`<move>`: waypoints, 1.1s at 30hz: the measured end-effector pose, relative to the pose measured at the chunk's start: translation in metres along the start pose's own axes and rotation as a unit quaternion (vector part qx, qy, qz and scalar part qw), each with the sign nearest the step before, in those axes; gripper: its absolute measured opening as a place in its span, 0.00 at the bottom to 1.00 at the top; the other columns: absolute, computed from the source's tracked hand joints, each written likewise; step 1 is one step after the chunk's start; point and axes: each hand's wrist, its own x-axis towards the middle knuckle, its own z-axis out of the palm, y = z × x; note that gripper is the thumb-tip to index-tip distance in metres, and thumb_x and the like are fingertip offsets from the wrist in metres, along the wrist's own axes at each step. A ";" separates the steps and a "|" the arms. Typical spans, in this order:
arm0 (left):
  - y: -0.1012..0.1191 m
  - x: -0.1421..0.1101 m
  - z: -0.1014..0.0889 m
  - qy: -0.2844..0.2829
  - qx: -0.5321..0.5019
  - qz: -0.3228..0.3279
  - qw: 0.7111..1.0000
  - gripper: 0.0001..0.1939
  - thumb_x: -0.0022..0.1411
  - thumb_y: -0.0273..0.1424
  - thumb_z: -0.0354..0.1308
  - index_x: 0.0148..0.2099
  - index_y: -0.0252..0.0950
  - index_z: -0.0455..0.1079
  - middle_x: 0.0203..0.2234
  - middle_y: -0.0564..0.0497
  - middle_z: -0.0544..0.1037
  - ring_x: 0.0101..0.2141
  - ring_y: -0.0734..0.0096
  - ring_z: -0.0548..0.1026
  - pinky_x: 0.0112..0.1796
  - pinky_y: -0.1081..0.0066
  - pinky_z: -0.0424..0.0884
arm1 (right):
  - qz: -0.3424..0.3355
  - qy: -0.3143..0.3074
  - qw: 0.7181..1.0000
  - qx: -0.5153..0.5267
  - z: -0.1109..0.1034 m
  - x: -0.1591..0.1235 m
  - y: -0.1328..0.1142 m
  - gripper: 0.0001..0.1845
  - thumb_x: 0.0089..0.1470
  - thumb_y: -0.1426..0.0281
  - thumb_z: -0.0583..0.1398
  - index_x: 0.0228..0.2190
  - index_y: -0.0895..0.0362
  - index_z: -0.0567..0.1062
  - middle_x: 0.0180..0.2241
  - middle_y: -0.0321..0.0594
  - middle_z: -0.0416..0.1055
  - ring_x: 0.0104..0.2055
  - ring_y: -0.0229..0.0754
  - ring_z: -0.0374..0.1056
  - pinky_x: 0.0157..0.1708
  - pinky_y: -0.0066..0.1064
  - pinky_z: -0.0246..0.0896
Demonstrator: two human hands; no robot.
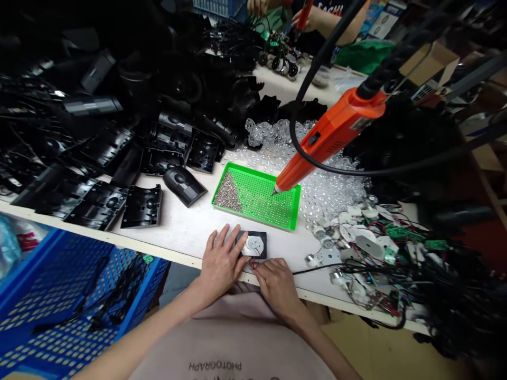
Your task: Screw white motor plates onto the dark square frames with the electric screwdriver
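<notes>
A small black plastic housing (259, 237) with a round white motor (252, 245) in it lies near the table's front edge. My left hand (222, 261) rests flat on the housing's left side, fingers spread. My right hand (277, 285) is closed in a pinch at the thin red and black wires (254, 260) coming from the motor. Just behind stands a green perforated tray (265, 203) holding a heap of small screws (228, 193). An orange electric screwdriver (328, 140) hangs on its cable above the tray, tip down.
Black plastic shells (119, 153) are piled across the left and back. Clear lens parts (320, 184) lie behind the tray. Motors with wires and green boards (372, 248) crowd the right. A blue crate (59, 306) sits below left. Another person's hands (312, 18) work opposite.
</notes>
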 end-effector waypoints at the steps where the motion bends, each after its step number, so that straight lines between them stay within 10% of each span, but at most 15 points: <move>1: -0.001 -0.001 0.000 0.000 -0.003 0.004 1.000 0.24 0.66 0.36 0.52 0.63 0.42 0.62 0.62 0.44 0.64 0.62 0.45 0.58 0.59 0.47 0.51 | 0.002 -0.009 1.000 -0.006 -0.004 0.000 0.001 0.12 0.62 0.72 0.54 0.32 0.56 0.77 0.28 0.40 0.76 0.33 0.43 0.69 0.36 0.36 0.57; 5: -0.009 -0.003 -0.001 0.017 -0.058 0.019 0.998 0.26 0.68 0.37 0.48 0.66 0.40 0.54 0.63 0.42 0.61 0.63 0.49 0.56 0.58 0.49 0.53 | 0.022 0.002 0.999 0.031 -0.050 0.003 0.020 0.13 0.60 0.63 0.58 0.42 0.54 0.77 0.36 0.43 0.78 0.37 0.45 0.72 0.37 0.38 0.66; 8: -0.012 0.002 -0.003 0.068 -0.105 0.034 0.992 0.28 0.68 0.39 0.48 0.67 0.38 0.53 0.60 0.39 0.64 0.61 0.50 0.59 0.56 0.51 0.57 | 0.093 0.160 0.981 0.058 -0.096 0.029 0.042 0.15 0.60 0.62 0.57 0.46 0.52 0.75 0.39 0.42 0.78 0.38 0.45 0.74 0.40 0.40 0.69; 11: -0.010 0.015 -0.001 0.099 -0.127 0.053 0.986 0.26 0.64 0.43 0.55 0.60 0.38 0.62 0.53 0.40 0.70 0.56 0.50 0.65 0.53 0.52 0.60 | 0.113 0.318 0.935 0.105 -0.124 0.081 0.050 0.40 0.50 0.59 0.65 0.61 0.50 0.58 0.53 0.46 0.69 0.52 0.51 0.68 0.50 0.48 0.65; 14: -0.007 0.026 0.006 0.089 -0.149 0.058 0.983 0.20 0.63 0.43 0.57 0.53 0.38 0.68 0.47 0.43 0.74 0.53 0.53 0.68 0.51 0.55 0.63 | 0.043 0.363 0.907 0.211 -0.122 0.139 0.045 0.52 0.46 0.57 0.67 0.64 0.49 0.46 0.58 0.47 0.62 0.58 0.52 0.63 0.54 0.49 0.63; 18: -0.007 0.028 0.017 0.079 -0.182 0.074 0.977 0.14 0.67 0.39 0.52 0.51 0.39 0.68 0.46 0.44 0.75 0.50 0.59 0.71 0.48 0.60 0.66 | 0.020 0.359 0.886 0.292 -0.107 0.179 0.030 0.44 0.47 0.58 0.66 0.60 0.51 0.53 0.45 0.44 0.70 0.44 0.48 0.71 0.45 0.45 0.69; 23: -0.007 0.028 0.017 0.094 -0.166 0.063 0.980 0.14 0.68 0.37 0.51 0.52 0.39 0.68 0.47 0.44 0.75 0.49 0.60 0.71 0.47 0.60 0.67 | 0.013 0.330 0.876 0.351 -0.117 0.164 0.021 0.26 0.50 0.65 0.62 0.51 0.53 0.63 0.32 0.36 0.69 0.31 0.40 0.69 0.33 0.37 0.69; 33: -0.011 0.035 0.025 0.129 -0.144 0.030 0.981 0.12 0.68 0.34 0.52 0.52 0.38 0.66 0.47 0.44 0.74 0.49 0.58 0.70 0.47 0.58 0.67 | 0.042 0.294 0.800 0.521 -0.102 0.128 0.042 0.26 0.52 0.63 0.62 0.52 0.50 0.63 0.21 0.26 0.62 0.19 0.33 0.60 0.21 0.28 0.61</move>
